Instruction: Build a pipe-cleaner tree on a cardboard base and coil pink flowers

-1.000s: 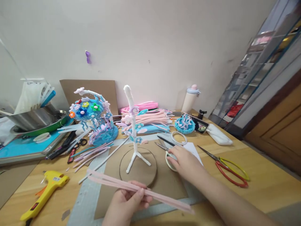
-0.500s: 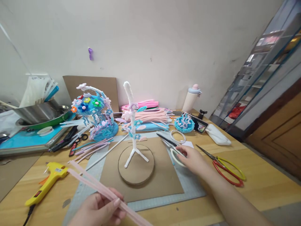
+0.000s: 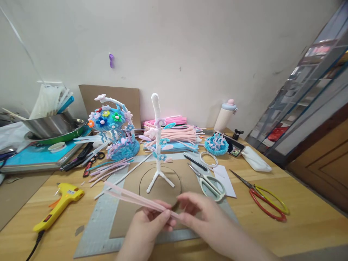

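Observation:
Pale pink pipe cleaners (image 3: 130, 195) slant across the front centre, pinched in my left hand (image 3: 152, 224). My right hand (image 3: 199, 214) closes its thumb and fingers on their right end. Behind the hands stands a white fuzzy stem (image 3: 157, 137) with flowers and leaves, its forked feet on a round cardboard disc (image 3: 163, 185). Under the disc is a square cardboard sheet (image 3: 122, 217) on a grey cutting mat (image 3: 92, 232). White-handled scissors (image 3: 212, 186) lie right of the disc.
A yellow glue gun (image 3: 59, 203) lies at left. Red-and-yellow scissors (image 3: 263, 199) are at right. Behind stand a flowered blue piece (image 3: 108, 119), pipe cleaner bundles (image 3: 174, 134), a blue round piece (image 3: 216, 144), a phone (image 3: 235, 146) and a bottle (image 3: 225, 116).
My right hand has left the white-handled scissors and come to the pink pipe cleaners. My left hand has moved right and up with them. The view has shifted slightly.

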`<act>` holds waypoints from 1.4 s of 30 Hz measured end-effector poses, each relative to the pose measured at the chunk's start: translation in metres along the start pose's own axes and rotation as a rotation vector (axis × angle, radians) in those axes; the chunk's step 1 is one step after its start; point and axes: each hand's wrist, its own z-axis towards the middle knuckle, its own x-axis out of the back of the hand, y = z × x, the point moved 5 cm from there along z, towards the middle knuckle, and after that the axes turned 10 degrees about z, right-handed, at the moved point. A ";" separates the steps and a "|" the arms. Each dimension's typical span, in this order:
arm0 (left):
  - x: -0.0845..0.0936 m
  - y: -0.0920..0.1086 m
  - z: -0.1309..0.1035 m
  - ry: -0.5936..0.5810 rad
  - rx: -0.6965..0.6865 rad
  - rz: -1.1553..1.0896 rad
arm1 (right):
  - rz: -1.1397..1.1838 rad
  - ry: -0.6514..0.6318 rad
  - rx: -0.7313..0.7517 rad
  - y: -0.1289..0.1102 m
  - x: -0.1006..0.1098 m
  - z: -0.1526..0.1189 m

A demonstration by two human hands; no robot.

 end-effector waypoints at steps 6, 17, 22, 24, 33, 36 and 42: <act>-0.004 -0.005 0.007 0.108 -0.022 -0.056 | 0.266 0.035 -0.110 0.017 -0.025 0.003; 0.019 -0.002 -0.008 0.080 -0.022 -0.001 | -0.033 0.770 0.139 0.045 0.099 0.013; 0.011 -0.005 -0.007 0.016 -0.010 -0.001 | -0.343 0.489 0.090 0.049 0.088 0.057; 0.009 -0.004 -0.004 0.009 -0.012 -0.012 | -0.422 0.446 0.103 0.036 0.075 0.067; 0.011 0.029 0.022 0.044 -0.121 0.066 | -0.180 -0.105 0.210 -0.055 -0.007 0.051; 0.026 0.047 0.032 0.064 -0.184 0.117 | -0.226 -0.117 0.328 -0.058 -0.009 0.050; 0.068 0.062 0.043 0.236 -0.260 0.022 | -0.489 -0.099 0.354 -0.031 0.020 0.058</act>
